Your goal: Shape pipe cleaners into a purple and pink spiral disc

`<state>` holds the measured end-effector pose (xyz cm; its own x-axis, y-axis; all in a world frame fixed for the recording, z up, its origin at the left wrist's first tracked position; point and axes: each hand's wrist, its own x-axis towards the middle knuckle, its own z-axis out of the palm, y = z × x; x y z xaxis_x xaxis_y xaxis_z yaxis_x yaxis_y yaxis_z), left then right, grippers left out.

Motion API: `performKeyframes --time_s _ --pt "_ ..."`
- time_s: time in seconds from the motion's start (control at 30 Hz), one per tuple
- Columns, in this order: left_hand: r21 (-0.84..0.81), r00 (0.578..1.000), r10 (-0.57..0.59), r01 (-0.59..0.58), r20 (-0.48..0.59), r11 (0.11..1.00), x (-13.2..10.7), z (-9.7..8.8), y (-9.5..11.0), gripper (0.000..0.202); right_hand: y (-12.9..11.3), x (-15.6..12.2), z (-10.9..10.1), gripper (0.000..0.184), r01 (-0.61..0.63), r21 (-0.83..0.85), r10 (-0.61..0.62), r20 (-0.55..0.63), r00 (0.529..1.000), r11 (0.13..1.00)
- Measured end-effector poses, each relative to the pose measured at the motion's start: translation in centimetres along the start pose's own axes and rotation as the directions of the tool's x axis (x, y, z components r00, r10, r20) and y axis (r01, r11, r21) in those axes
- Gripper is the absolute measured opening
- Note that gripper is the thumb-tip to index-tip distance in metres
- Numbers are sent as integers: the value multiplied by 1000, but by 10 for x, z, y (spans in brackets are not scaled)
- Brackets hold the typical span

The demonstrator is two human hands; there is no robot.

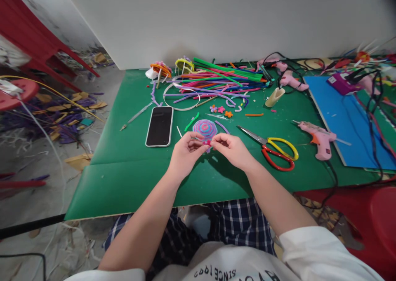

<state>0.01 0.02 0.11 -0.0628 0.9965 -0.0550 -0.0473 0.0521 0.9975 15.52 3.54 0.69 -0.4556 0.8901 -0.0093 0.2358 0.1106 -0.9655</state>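
Disc (204, 127), striped, appears fully wound; seen over desk (130, 182), touching or just beyond small red piece (206, 142), which is clamped in grip of left hand (188, 150) and right hand (231, 150). Work there is judged unfinished; flowers (221, 109) are left loose. Red piece's outline is partly hidden by hands.

1 ph. (159, 126), 1 pr. scissors (264, 141), 1 disc (204, 127)

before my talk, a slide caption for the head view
Left hand and right hand at a red piece by a striped disc
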Motion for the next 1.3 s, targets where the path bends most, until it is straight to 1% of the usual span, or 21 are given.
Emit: performKeyframes --time_s 0.13,0.23,0.47,0.6,0.73,0.9,1.1,1.2,1.3 --pt "-19 1000 1 -1 -20 1000 -1 2 0 25 0 0 0 14 11 6 -11 -5 1000 1000" --pt "-33 996 19 -22 -86 999 -2 5 1 25 1 1 2 13 10 30 -10 -29 1000 999" --pt "-160 990 21 -44 -141 986 -2 11 1 29 4 2 6 14 -12 67 17 -68 998 998" --pt "-248 982 -9 -38 -188 968 0 11 1 31 4 2 8 20 -56 85 60 -53 997 995" --pt "-235 973 -9 -48 -232 971 0 11 1 31 5 1 13 24 -75 39 76 0 997 996" --pt "-215 976 0 -48 -217 976 -1 11 1 30 5 0 17 22 -14 15 14 -15 1000 1000" --pt "-224 983 -17 -24 -181 974 -1 10 1 33 2 1 10 17 76 -84 -75 16 997 994" --pt "-257 988 -28 -12 -151 966 -1 9 1 33 1 1 7 17 72 -86 -68 55 996 994" --pt "-286 987 -61 16 -148 958 -1 8 2 31 2 0 6 18 25 -42 -22 75 997 999"
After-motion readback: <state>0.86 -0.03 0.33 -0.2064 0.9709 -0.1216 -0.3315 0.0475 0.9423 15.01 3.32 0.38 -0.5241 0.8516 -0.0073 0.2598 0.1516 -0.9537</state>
